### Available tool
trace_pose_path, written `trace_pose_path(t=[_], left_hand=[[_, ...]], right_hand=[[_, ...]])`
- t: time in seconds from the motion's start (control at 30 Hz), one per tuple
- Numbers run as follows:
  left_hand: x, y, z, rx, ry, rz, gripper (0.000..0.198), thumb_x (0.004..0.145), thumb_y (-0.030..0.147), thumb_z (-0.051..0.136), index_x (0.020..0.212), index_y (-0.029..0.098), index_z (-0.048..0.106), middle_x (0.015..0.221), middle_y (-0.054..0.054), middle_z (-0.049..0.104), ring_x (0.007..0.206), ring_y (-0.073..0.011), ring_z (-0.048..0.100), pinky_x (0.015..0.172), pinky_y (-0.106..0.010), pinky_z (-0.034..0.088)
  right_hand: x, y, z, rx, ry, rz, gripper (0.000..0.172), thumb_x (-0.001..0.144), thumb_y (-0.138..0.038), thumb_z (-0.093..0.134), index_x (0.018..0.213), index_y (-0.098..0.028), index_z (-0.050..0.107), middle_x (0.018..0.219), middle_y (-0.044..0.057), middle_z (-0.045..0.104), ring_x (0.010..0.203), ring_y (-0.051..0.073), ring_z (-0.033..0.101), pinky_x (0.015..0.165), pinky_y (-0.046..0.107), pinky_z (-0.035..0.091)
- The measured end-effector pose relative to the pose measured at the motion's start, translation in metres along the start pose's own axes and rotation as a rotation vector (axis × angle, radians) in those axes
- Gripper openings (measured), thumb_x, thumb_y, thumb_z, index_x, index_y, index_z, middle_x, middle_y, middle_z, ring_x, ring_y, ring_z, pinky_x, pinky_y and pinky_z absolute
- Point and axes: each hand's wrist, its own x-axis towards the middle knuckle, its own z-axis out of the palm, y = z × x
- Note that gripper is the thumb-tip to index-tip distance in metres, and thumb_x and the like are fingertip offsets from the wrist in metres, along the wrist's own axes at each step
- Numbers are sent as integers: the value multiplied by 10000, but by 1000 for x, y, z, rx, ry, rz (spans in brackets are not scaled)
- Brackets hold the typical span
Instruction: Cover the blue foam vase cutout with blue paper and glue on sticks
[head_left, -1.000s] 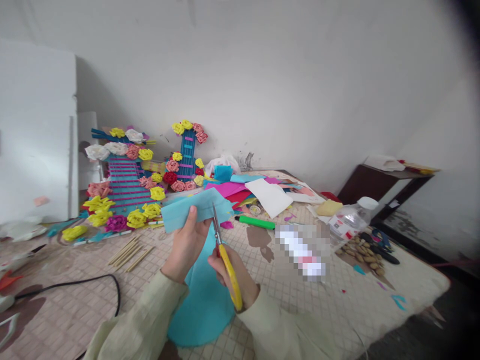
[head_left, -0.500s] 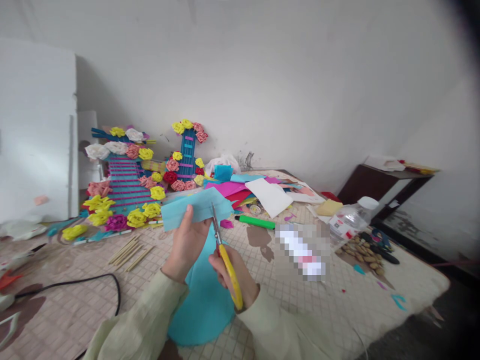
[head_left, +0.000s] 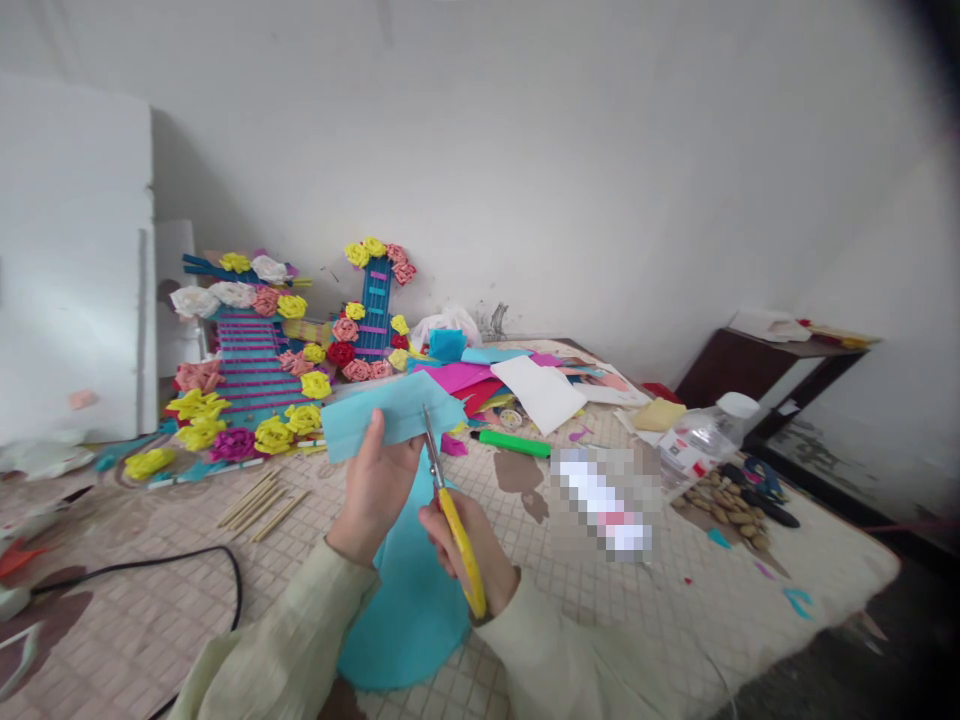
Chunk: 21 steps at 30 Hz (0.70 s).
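Observation:
My left hand [head_left: 373, 490] grips a folded light-blue paper strip [head_left: 394, 415], thumb on its front, holding it up over the mat. My right hand [head_left: 469, 545] is closed round the yellow handles of a pair of scissors [head_left: 448, 515]. The blades point up and meet the strip's lower edge near its right half. A larger turquoise sheet [head_left: 411, 600] hangs below both hands toward my lap. Both sleeves are pale green.
Paper-flower models [head_left: 255, 360] stand at the back left beside wooden sticks [head_left: 259, 500]. Coloured sheets [head_left: 510, 385], a green marker [head_left: 516, 443], a plastic bottle [head_left: 701, 435] and peanuts [head_left: 727, 500] lie to the right. A black cable [head_left: 161, 570] crosses the left. A dark side table [head_left: 765, 365] stands far right.
Both hands and the paper have risen very slightly; the scissor blades sit a little further into the strip's edge. Nothing else has moved.

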Motion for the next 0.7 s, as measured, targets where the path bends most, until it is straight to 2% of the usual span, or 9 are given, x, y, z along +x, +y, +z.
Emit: trace_pose_path(t=[0.5,0.7], left_hand=[[-1,1,2,15,36,-24,340,970,277,352,1117,176,642,1093,-71,706,1200,-200,537,983,-326,457],[0,1,0,32,10,-25,300,948,294,423,1141,200,632,1137,-62,691,1216,-204,523,984,-320,459]], right_hand=[[-2,-7,-2,27,-2,35,400,769,-505,595,630,-202,374,481,-74,382,370,46,312,376,197,199],[-5,-14,-2,73,-11,91,414,751,-523,611,627,-210,370,471,-83,364,330,47,318,330,190,216]])
